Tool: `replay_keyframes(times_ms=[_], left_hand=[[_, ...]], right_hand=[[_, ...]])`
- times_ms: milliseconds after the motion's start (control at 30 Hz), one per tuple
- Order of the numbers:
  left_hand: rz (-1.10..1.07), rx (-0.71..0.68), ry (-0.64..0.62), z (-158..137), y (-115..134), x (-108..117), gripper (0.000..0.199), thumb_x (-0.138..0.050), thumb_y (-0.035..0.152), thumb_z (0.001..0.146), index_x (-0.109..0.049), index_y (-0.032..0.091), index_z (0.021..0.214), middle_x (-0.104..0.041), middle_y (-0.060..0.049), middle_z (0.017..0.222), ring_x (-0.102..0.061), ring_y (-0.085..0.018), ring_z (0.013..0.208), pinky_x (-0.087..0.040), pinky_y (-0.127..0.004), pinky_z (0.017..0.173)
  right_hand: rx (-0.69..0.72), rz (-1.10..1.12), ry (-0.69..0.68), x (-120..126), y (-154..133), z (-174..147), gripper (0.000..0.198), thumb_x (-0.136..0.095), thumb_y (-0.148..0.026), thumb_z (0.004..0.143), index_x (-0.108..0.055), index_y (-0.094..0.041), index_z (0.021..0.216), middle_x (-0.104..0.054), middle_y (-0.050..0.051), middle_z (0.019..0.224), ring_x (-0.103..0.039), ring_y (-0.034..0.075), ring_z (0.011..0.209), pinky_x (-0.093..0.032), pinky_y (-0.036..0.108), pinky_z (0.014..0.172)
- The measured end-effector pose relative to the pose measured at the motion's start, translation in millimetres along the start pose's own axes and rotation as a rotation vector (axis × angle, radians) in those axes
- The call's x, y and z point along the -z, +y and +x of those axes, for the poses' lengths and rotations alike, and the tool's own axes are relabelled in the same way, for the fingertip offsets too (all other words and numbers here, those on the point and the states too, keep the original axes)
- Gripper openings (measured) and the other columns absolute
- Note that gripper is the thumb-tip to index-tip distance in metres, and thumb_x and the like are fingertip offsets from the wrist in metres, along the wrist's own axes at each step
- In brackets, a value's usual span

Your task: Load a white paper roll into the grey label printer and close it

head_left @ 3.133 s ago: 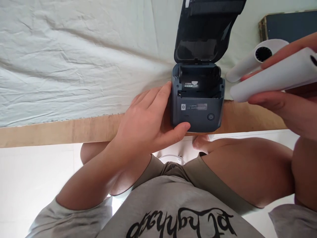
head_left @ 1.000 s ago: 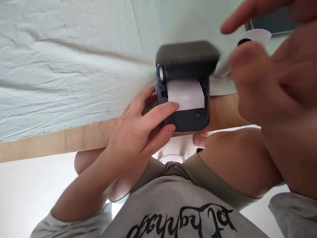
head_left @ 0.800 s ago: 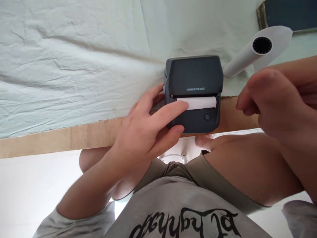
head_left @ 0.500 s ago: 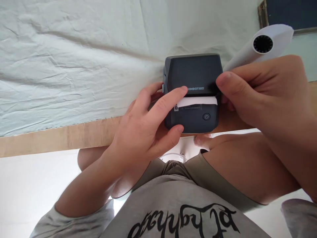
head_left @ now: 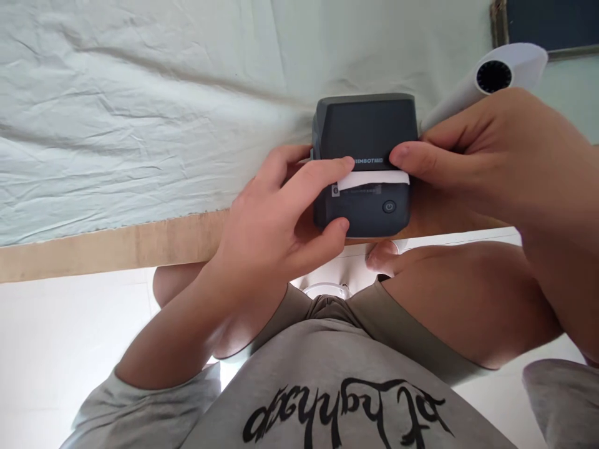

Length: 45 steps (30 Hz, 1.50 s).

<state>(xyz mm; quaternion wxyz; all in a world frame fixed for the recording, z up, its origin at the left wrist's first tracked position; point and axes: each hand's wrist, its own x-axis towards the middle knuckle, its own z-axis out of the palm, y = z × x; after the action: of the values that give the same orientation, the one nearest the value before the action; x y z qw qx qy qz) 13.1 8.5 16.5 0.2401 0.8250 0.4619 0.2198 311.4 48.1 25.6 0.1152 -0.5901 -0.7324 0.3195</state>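
Observation:
A dark grey label printer (head_left: 369,128) lies near the wooden edge of the table. White paper (head_left: 374,181) sticks out of its front slot, above a round power button (head_left: 389,206). My left hand (head_left: 276,218) grips the printer's left side, its index finger on the lid by the lettering and its thumb at the front. On the right side my right hand (head_left: 491,156) is closed, with the thumb pressed on the lid's lower right corner. Its other fingers are curled and partly hidden beside the printer.
A pale, wrinkled cloth (head_left: 154,112) covers the table up to its bare wooden edge (head_left: 112,247). Behind my right hand lies a white tube-like object (head_left: 461,93) with a dark round end. A dark panel with a frame (head_left: 552,25) is at the upper right.
My right hand has moved left, its thumb now further onto the printer's lid. The left hand keeps its hold. The whole view has shifted slightly.

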Motion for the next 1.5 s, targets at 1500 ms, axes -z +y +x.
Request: replay_keyframes(times_ms=[1500], left_hand=[[0.083,-0.034,-0.024,-0.3,-12.2,-12.5,0.091,-0.093,0.033,0.088,-0.057,0.032,0.171,-0.063,-0.009,0.165,-0.065,-0.037,0.158,-0.065,-0.052,0.127]], right_hand=[[0.265,0.023,0.315,-41.6,6.1,-18.1,0.075,-0.047,-0.072,0.119,-0.036,-0.017,0.069,-0.029,0.003,0.061,-0.026,0.009,0.063,-0.022,0.038,0.068]])
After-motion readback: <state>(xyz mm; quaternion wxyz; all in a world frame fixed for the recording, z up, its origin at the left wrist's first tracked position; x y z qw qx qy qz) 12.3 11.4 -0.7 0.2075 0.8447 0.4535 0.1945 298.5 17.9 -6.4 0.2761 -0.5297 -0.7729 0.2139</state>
